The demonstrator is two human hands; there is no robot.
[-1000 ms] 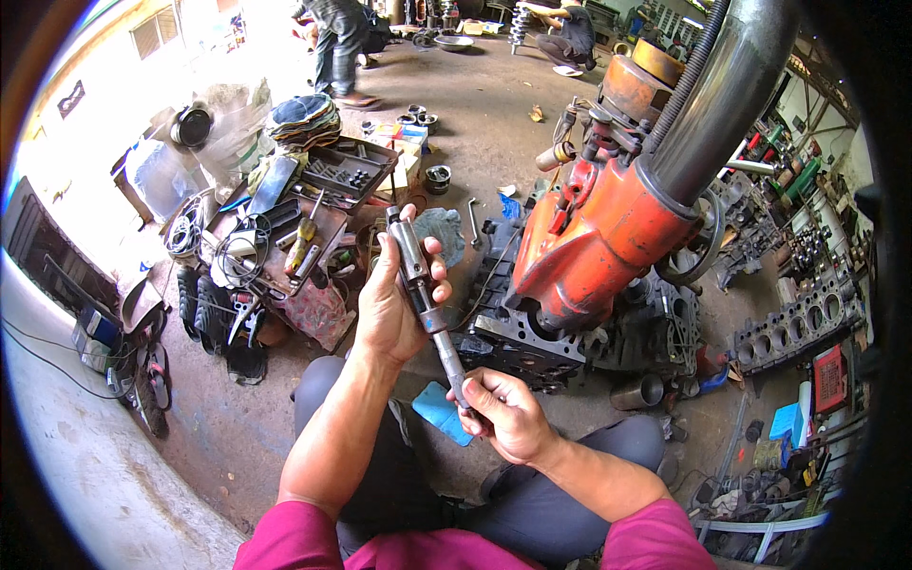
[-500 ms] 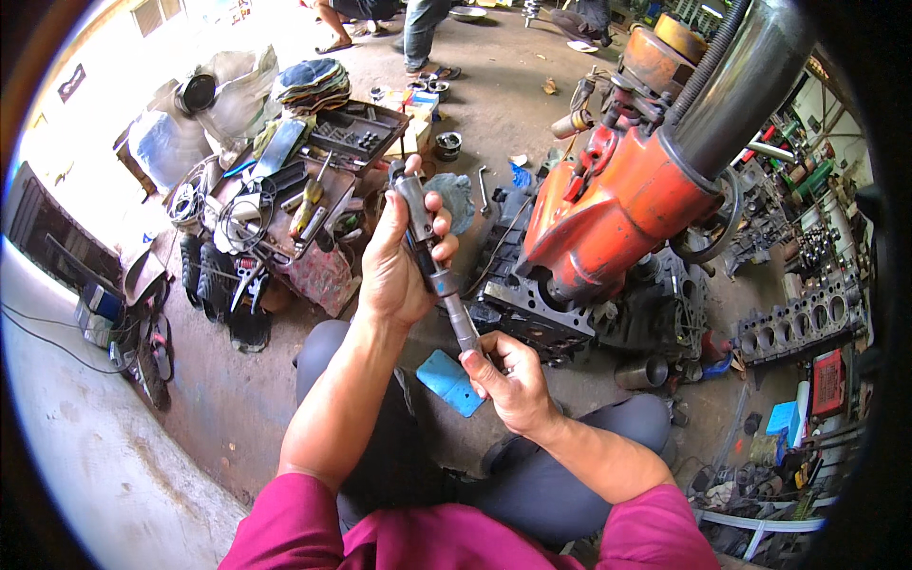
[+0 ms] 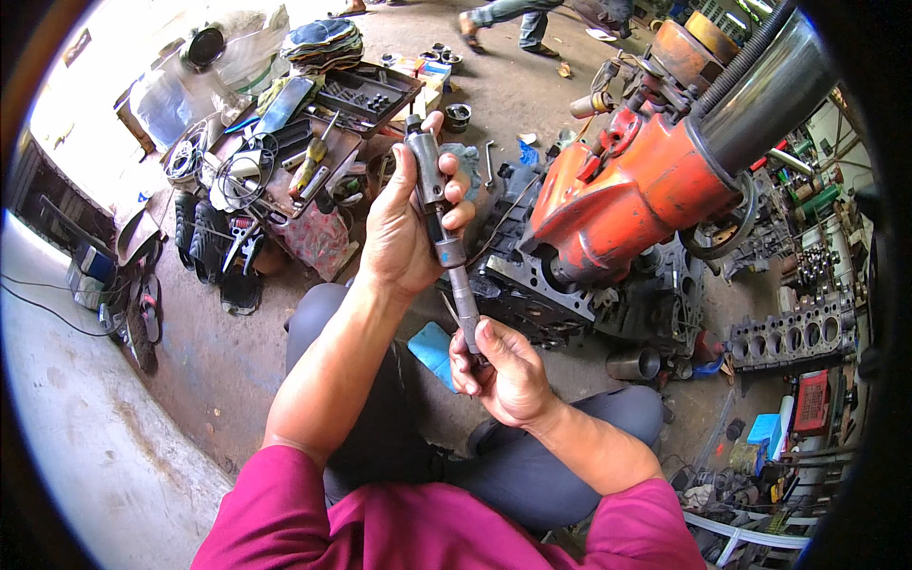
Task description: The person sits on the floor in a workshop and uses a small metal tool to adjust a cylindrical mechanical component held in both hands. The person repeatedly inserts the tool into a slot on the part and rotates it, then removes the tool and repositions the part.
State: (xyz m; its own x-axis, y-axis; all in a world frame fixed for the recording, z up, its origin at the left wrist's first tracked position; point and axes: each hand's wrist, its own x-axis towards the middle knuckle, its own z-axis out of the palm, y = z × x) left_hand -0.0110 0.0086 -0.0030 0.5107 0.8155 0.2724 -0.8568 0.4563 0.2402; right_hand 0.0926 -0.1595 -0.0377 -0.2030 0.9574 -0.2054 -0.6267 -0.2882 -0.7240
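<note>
A stepped cylindrical steel tool [image 3: 449, 252] with a thick upper body and a slimmer lower shaft slants in front of me; I cannot tell its exact kind. My left hand [image 3: 399, 233] is closed around the upper body, thumb on one side and fingers curled on the other. Lower down, my right hand [image 3: 513, 375] pinches the shaft's lower end between thumb and fingers. Beneath the hands lies a blue flat piece [image 3: 431, 353], partly hidden by my leg. The orange-red machine [image 3: 622, 204] stands on an engine block [image 3: 541, 290] just beyond and right of the tool.
At left is a low bench [image 3: 347, 147] crowded with screwdrivers, cables and a compartmented tray [image 3: 366, 100]. Another engine block [image 3: 793, 332] and a metal cylinder sleeve [image 3: 634, 363] rest at right. A red crate [image 3: 812, 401] sits beyond. A person's legs [image 3: 508, 24] are at the far side.
The tool and both hands appear slightly lower at the shaft end, with my right fingers shifted around it. The view has tilted a little. A person in the background has stepped rightward.
</note>
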